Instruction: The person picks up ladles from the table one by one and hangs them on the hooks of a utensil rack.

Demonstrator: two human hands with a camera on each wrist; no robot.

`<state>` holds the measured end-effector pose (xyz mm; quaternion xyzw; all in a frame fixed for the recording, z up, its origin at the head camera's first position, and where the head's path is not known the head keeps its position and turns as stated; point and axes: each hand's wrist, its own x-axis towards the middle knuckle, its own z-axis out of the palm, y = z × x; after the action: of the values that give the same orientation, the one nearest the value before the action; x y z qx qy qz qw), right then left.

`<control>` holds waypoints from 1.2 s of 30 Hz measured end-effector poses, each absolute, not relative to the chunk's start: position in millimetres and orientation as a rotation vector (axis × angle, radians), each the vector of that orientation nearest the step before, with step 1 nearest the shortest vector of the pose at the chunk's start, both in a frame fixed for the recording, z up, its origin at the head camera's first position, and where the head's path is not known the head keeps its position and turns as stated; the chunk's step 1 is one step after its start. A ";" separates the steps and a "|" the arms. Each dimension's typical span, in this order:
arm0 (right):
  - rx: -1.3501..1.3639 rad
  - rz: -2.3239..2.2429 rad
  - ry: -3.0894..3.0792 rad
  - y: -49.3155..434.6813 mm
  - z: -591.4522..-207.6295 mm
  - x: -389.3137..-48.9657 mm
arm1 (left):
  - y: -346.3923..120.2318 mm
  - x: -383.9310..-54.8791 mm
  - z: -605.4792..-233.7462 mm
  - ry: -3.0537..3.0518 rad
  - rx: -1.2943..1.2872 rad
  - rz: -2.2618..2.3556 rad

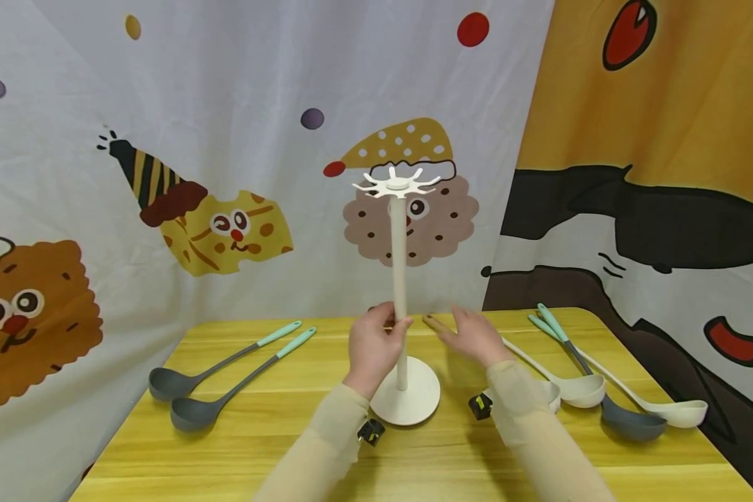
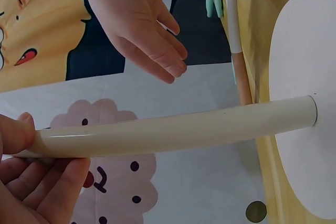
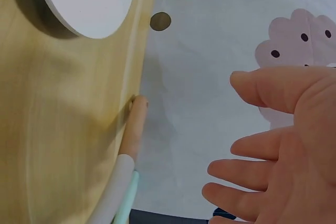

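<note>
A white utensil stand (image 1: 399,258) rises in the middle of the table, with a ring of hooks (image 1: 397,183) on top and a round base (image 1: 408,411) below. My left hand (image 1: 376,345) grips its pole, thumb on one side and fingers round the other; the pole (image 2: 173,132) shows clearly in the left wrist view. To the right of the pole, my right hand (image 1: 473,337) is held with fingers extended and nothing in the palm. The brown-tipped handle (image 3: 135,124) of a white ladle lies nearest to it, overlapped by the hand in the head view.
Two grey ladles (image 1: 194,413) with mint handles lie on the table's left. On the right lie several white ladles (image 1: 580,392) and a grey ladle (image 1: 634,422), handles crossing. A patterned cloth (image 1: 276,84) hangs behind the wooden table (image 1: 276,446).
</note>
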<state>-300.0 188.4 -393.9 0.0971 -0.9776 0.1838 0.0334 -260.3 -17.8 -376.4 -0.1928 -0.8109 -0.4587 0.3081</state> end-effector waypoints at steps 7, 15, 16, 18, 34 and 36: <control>0.264 0.558 -3.017 189.0 -400.6 -301.5 | -12.9 -259.4 -379.2 -2.147 -0.511 -1.270; 0.235 0.566 -3.017 189.5 -406.8 -304.1 | -10.7 -261.9 -383.1 -2.143 -0.503 -1.255; 0.232 0.565 -3.020 189.3 -407.1 -303.8 | -10.6 -261.9 -383.2 -2.140 -0.503 -1.247; 0.228 0.561 -3.024 189.3 -408.0 -303.5 | -10.1 -262.5 -383.6 -2.138 -0.501 -1.233; 0.201 0.567 -3.015 190.9 -413.6 -307.3 | -8.5 -266.7 -387.6 -2.187 -0.465 -1.206; 0.195 0.570 -3.019 191.3 -413.7 -308.2 | -8.7 -267.1 -387.7 -2.200 -0.461 -1.178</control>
<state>-308.2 191.3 -413.7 0.0632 -0.9802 0.1851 0.0314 -267.1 -8.7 -387.7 -0.1736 -0.8277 -0.4431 0.2975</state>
